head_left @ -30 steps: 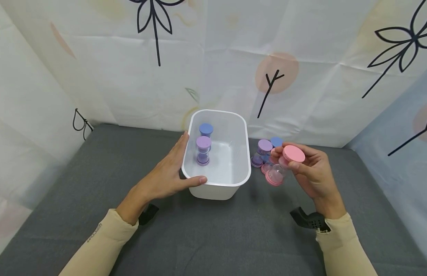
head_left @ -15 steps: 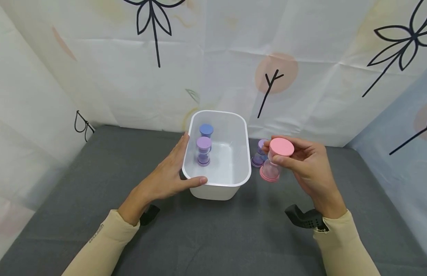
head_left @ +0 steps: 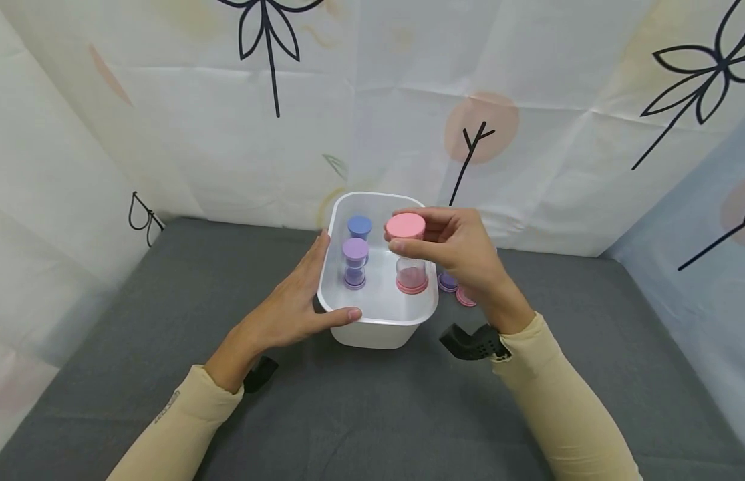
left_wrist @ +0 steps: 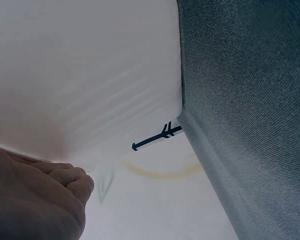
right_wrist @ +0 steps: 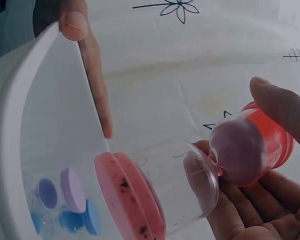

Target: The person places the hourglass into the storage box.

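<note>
I see a grey fabric-covered table (head_left: 360,414) with a white rounded-rectangular plastic tub (head_left: 381,327) standing on it, and my left hand (head_left: 290,304) rests against the tub's left wall, fingers straight along the side and thumb laid on the near rim. My right hand (head_left: 462,254) is over the tub's right half, fingertips pinching the top cap of a pink-capped clear plastic sand timer (head_left: 409,257). The timer stands upright inside the tub; I cannot tell whether its base touches the floor. It has flat round pink discs at both ends and a clear hourglass body, with pink sand in the lower bulb in the head view. In the right wrist view its clear bulb (right_wrist: 190,187) shows dark specks near the pink end. A purple-capped sand timer (head_left: 355,264) and a blue-capped sand timer (head_left: 359,228) stand in the tub's left half. More small timers (head_left: 455,287) lie on the table just right of the tub, partly hidden by my hand.
</note>
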A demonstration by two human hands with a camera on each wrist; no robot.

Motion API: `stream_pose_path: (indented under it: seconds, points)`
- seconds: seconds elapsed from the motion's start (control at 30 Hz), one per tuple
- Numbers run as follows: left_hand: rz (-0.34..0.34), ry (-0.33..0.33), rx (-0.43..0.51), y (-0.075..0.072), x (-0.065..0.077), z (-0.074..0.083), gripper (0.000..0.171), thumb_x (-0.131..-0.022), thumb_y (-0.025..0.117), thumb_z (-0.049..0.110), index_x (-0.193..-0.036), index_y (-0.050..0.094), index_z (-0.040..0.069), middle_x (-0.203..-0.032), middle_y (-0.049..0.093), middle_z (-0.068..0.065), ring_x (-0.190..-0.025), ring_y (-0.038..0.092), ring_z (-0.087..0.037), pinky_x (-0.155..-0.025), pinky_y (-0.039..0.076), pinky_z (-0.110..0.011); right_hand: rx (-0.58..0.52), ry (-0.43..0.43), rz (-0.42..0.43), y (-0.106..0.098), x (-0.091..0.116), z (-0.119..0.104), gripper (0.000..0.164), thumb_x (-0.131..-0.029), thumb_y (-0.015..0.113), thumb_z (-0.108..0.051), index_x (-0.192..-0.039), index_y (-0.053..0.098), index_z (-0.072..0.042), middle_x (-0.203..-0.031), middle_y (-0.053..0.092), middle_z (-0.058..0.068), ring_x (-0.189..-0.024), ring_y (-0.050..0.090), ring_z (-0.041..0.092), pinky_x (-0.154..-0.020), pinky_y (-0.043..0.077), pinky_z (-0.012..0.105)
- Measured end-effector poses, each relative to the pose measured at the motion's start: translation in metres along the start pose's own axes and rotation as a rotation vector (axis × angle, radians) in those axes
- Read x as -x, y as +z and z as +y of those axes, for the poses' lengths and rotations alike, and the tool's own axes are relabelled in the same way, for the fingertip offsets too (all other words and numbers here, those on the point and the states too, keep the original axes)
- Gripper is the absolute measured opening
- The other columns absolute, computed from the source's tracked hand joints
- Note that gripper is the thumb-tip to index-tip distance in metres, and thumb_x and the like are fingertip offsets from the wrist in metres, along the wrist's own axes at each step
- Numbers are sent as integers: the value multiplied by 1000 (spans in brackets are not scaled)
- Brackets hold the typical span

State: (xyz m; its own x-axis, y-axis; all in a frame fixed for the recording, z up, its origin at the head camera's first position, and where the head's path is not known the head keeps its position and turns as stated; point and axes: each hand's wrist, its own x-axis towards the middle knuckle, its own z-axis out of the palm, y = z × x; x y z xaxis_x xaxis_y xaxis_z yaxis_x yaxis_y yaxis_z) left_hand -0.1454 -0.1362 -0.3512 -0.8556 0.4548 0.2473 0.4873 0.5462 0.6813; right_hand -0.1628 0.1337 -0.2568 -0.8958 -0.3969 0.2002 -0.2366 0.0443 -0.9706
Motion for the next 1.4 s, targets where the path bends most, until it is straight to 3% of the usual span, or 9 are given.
stream_pose_path:
  seconds: [0.27,0.43,0.6,0.83,1.2,1.4]
  points:
    - [-1,11,-10,0,0,0,121,-85,76,58,-163,-9,20,-170,-7,2,-155,1,-18,-119,19,-57,-1,11,-58,29,-27,17,29,-84,83,-6,-112,76,-2,-92,76,13,-91,72,35,-83,57,38]
    - [-8,2,-3,0,0,1,121,-85,75,58,-163,-10,20,-169,-9,5,-155,0,-18,-118,19,-58,4,27,-84,41,-37,29,25,-84,83,-5,-107,76,-1,-92,76,12,-90,73,33,-81,58,38]
    - [-22,-15,2,0,1,1,120,-86,74,58,-163,-10,22,-168,-10,8,-155,0,-19,-117,20,-60,87,88,-71,47,-40,40,29,-83,85,-10,-109,77,-2,-93,77,8,-90,74,23,-81,58,36]
    - [-30,-29,10,-1,2,2,120,-86,74,59,-163,-11,23,-168,-11,8,-155,-1,-19,-117,19,-61,160,153,-58,49,-42,47,33,-81,87,-13,-110,76,-1,-93,77,7,-91,74,20,-81,58,32]
    - [-31,-18,-1,0,2,-1,120,-87,73,59,-162,-13,21,-168,-12,8,-154,-2,-18,-118,18,-59,419,188,-119,49,-42,52,30,-80,89,-19,-102,78,-3,-86,75,2,-83,71,16,-71,55,28]
    - [-27,-12,-6,0,1,1,120,-86,74,58,-162,-12,22,-168,-12,8,-154,-2,-17,-119,19,-58,504,211,-150,49,-42,51,29,-80,89,-22,-100,78,-5,-84,74,1,-80,68,16,-69,54,28]
